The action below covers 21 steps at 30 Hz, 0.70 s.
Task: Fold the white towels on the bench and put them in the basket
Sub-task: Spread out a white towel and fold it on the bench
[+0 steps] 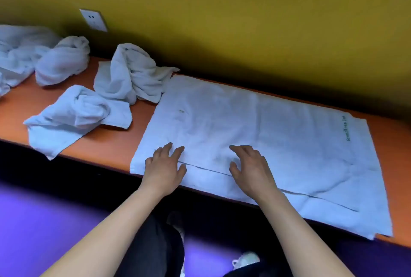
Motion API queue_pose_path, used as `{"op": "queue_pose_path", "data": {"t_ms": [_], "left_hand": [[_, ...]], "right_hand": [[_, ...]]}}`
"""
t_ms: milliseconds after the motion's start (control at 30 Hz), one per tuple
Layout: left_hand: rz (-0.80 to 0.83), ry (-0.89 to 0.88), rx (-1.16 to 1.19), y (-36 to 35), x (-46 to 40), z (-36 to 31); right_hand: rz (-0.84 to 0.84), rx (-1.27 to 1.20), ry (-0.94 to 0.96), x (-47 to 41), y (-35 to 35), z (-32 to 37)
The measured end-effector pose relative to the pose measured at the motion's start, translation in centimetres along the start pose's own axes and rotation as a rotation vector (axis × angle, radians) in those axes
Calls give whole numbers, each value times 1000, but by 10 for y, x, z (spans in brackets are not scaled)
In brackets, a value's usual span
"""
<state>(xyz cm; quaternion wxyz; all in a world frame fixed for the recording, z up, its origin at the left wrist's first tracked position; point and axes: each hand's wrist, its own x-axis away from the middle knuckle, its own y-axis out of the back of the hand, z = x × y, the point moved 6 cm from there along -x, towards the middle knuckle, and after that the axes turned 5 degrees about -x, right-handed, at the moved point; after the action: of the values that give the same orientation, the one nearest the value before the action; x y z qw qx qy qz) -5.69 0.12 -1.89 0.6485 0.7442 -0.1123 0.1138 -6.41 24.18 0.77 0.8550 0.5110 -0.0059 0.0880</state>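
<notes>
Because a long towel folds cleanly only from a flat start, the white bath towel (255,134) is spread lengthwise along the orange bench (115,150), its far edge running close to the yellow wall (244,21) and its near edge lying at the bench front. One lengthwise fold appears already made: an upper layer's edge is seen as a thin line crossing the cloth just under both hands. The left hand (163,168) and the right hand (250,168) are laid palm-down on that layer, fingers spread and only slightly bent, nothing being grasped; the cloth is probably being pressed and smoothed so that the layers are kept aligned. Green lettering is shown near the towel's right end.

The crumpled towels (131,74) are left in loose heaps at the left of the bench, well apart from the spread one, presumably so that working room is kept. A wall socket (93,19) is set above them. No basket is visible, so the task is judged far from finished.
</notes>
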Motion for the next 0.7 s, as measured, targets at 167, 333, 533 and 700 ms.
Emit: {"op": "queue_pose_path", "data": {"t_ms": [167, 333, 533, 700], "left_hand": [[-31, 144, 46, 1, -7, 44], [-192, 312, 167, 3, -14, 73], [-191, 322, 314, 1, -38, 66], [-150, 350, 599, 5, -55, 56]], "right_hand": [[98, 13, 31, -24, -29, 26], [172, 80, 39, -43, -50, 34], [138, 80, 44, -43, -59, 27], [134, 30, 35, -50, -54, 30]]}}
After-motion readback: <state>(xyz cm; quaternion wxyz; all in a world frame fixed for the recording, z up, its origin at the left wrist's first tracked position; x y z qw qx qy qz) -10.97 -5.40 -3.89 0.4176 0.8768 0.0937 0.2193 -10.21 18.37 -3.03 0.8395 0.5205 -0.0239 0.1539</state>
